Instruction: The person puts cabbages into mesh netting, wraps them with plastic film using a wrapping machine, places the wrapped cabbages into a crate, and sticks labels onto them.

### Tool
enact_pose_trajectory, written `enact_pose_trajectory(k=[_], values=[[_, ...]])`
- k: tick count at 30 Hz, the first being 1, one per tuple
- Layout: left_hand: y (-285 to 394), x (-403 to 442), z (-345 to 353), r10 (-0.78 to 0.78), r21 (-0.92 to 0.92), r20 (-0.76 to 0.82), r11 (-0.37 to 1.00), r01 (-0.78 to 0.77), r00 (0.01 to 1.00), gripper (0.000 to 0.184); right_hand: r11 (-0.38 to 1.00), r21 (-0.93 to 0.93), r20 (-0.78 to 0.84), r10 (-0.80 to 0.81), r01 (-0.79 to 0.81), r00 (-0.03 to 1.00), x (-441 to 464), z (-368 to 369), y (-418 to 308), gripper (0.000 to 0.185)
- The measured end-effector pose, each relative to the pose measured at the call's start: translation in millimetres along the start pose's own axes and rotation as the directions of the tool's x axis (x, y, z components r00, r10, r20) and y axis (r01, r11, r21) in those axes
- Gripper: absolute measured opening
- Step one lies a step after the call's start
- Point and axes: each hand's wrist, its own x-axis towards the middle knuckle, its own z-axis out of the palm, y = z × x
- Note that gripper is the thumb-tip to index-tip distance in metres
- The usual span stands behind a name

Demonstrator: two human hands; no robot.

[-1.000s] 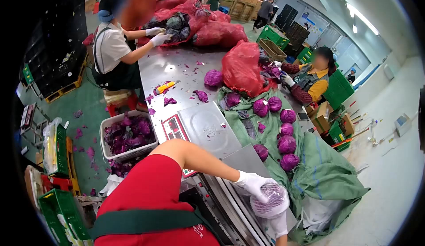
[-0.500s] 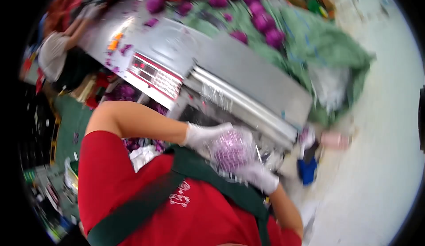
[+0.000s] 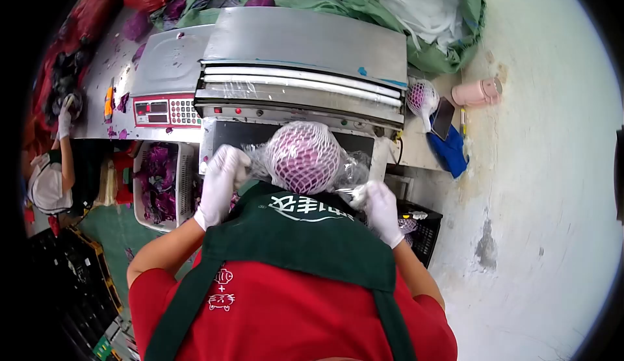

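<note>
A purple cabbage in a white foam net (image 3: 304, 156) sits in front of my apron, at the front of the wrapping machine (image 3: 305, 42). Clear plastic film (image 3: 351, 172) is gathered at both its sides. On the cabbage's left, my left hand (image 3: 223, 182), in a white glove, is closed on a bunched end of the film. My right hand (image 3: 380, 211), also gloved, pinches the film's other end, lower on the right. Neither palm touches the cabbage. The machine's dark plate (image 3: 250, 133) lies partly hidden behind the cabbage.
A digital scale (image 3: 168, 111) stands left of the machine, above a white crate of purple leaves (image 3: 138, 192). To the right are another netted cabbage (image 3: 422, 98), a pink bottle (image 3: 478, 92) and a blue cloth (image 3: 448, 153). A co-worker's gloved hand (image 3: 64, 119) shows far left.
My hands have moved from cupping the cabbage to either side of it, now gripping the film ends. My view has turned and sharpened, with the machine now level ahead.
</note>
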Motion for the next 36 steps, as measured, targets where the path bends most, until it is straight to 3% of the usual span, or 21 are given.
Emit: enact_pose_trajectory(k=[1,5,8,9,10,11,12,13,14,15,19,20,22,25,26,27,29,30,32,35,36], values=[[7.0,1.0,3.6,-0.028,-0.112,-0.010,0.993,0.027,1.000,0.029,0.934,0.352,-0.079,0.095,-0.061,0.992,1.8,-1.0,-5.5,0.035],[-12.0,-15.2,-22.5,-0.456,-0.393,-0.071,0.830,0.395,0.887,0.026,0.886,0.361,-0.124,0.355,-0.291,0.927,0.0,-34.1,11.4,0.046],[-93.8,-17.3,-55.8,-0.725,-0.051,-0.069,0.688,0.723,0.685,0.029,0.867,0.147,-0.123,0.494,-0.476,0.861,-3.1,-24.5,99.6,0.043],[-103.9,-17.4,-41.6,-0.697,-0.072,0.093,0.707,0.703,0.711,0.019,0.877,0.047,-0.145,0.479,-0.478,0.866,-1.5,-3.7,110.5,0.039],[-161.9,-4.1,-50.3,-0.625,0.221,0.194,0.779,0.587,0.757,0.018,0.797,0.295,0.017,0.547,-0.527,0.837,6.7,4.1,129.2,0.033],[-218.3,9.2,-58.4,-0.541,0.466,0.291,0.800,0.377,0.789,0.021,0.946,-0.230,0.040,0.244,-0.229,0.969,19.5,12.7,158.5,0.025],[-203.2,16.3,-34.7,-0.493,0.564,0.434,0.801,0.199,0.754,0.023,0.775,-0.631,0.196,0.118,0.033,0.974,28.8,35.8,136.1,0.019],[-185.6,23.7,-9.7,-0.433,0.607,0.567,0.795,0.000,0.700,0.027,0.957,-0.289,0.206,0.087,-0.024,0.975,29.0,51.0,150.4,0.019],[-186.3,20.1,2.2,-0.185,0.453,0.664,0.870,-0.193,0.724,0.037,0.992,0.098,0.215,0.055,-0.078,0.975,29.7,66.0,164.7,0.024],[-179.7,18.0,11.5,-0.092,0.383,0.701,0.885,-0.264,0.707,0.039,0.975,0.221,0.204,-0.044,-0.003,0.978,24.9,74.4,151.7,0.027],[-118.2,21.9,26.6,-0.148,0.311,0.717,0.942,-0.123,0.682,0.048,0.703,0.661,0.194,0.176,-0.261,0.965,15.8,80.6,98.0,0.027],[-102.2,23.4,26.7,-0.155,0.289,0.730,0.952,-0.095,0.665,0.050,0.879,0.477,0.118,-0.068,0.004,0.991,7.3,82.1,88.3,0.025],[-71.3,27.0,27.8,-0.137,0.234,0.774,0.969,-0.078,0.618,0.055,0.905,0.406,0.261,-0.249,0.128,0.933,14.3,93.9,85.9,0.029],[-30.2,29.9,37.2,-0.064,0.135,0.871,0.984,-0.113,0.486,0.062,0.805,0.582,0.426,-0.180,-0.116,0.887,-12.8,116.8,21.9,0.034],[-18.9,29.9,42.8,-0.027,0.093,0.908,0.986,-0.138,0.419,0.064,0.791,0.607,0.361,-0.184,-0.080,0.914,-20.5,123.8,15.7,0.034],[-8.3,28.7,48.3,0.013,0.044,0.940,0.986,-0.159,0.341,0.066,0.758,0.618,0.234,-0.431,0.209,0.872,-23.8,131.6,13.0,0.031],[4.4,22.5,63.0,0.065,-0.030,0.975,0.986,-0.163,0.213,0.071,0.665,0.737,0.237,-0.420,0.119,0.876,-41.7,132.0,23.2,0.046],[6.3,16.7,70.1,0.005,0.020,0.971,0.995,-0.103,0.240,0.074,0.610,0.789,0.239,-0.415,0.074,0.878,-51.0,132.5,28.2,0.055],[2.7,2.4,85.3,-0.233,0.209,0.883,0.972,0.104,0.408,0.020,0.520,0.626,0.020,-0.756,0.581,0.654,-58.7,122.9,20.2,0.063],[1.8,-13.2,110.1,-0.037,0.047,0.987,0.997,-0.066,0.154,0.013,0.540,0.458,-0.090,-0.762,0.706,0.641,-87.7,103.5,33.3,0.060],[1.7,-19.6,118.4,-0.044,0.051,0.987,0.998,-0.042,0.158,0.011,0.552,0.370,-0.121,-0.769,0.748,0.628,-94.5,95.2,35.4,0.058]])
